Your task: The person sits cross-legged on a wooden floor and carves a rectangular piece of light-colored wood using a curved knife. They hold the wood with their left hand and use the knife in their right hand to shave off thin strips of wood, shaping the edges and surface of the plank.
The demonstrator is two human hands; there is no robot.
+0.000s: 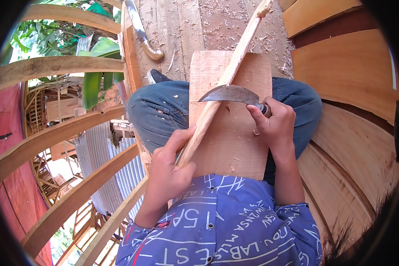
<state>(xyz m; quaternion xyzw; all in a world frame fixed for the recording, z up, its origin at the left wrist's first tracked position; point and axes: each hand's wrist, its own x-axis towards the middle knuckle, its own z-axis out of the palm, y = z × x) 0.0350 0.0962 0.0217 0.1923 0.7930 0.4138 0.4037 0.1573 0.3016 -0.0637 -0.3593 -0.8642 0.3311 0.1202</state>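
A long pale wooden stick (238,55) slants from near my belly up to the far right, lying across a flat wooden board (244,142) on my lap. My left hand (173,153) is wrapped round the stick's near end. In my right hand (275,122) is the dark handle of a curved knife (232,93), the fingers closed on it. The sickle-like blade crosses the top of the stick about midway, its tip pointing left. A few small shavings lie on the board.
A large knife with a curved brown handle (153,52) lies on the plank floor (179,26) at the far left. Wood shavings (268,42) litter the floor ahead. A slatted wooden railing (62,128) runs along my left, and plank walling (341,71) stands on my right.
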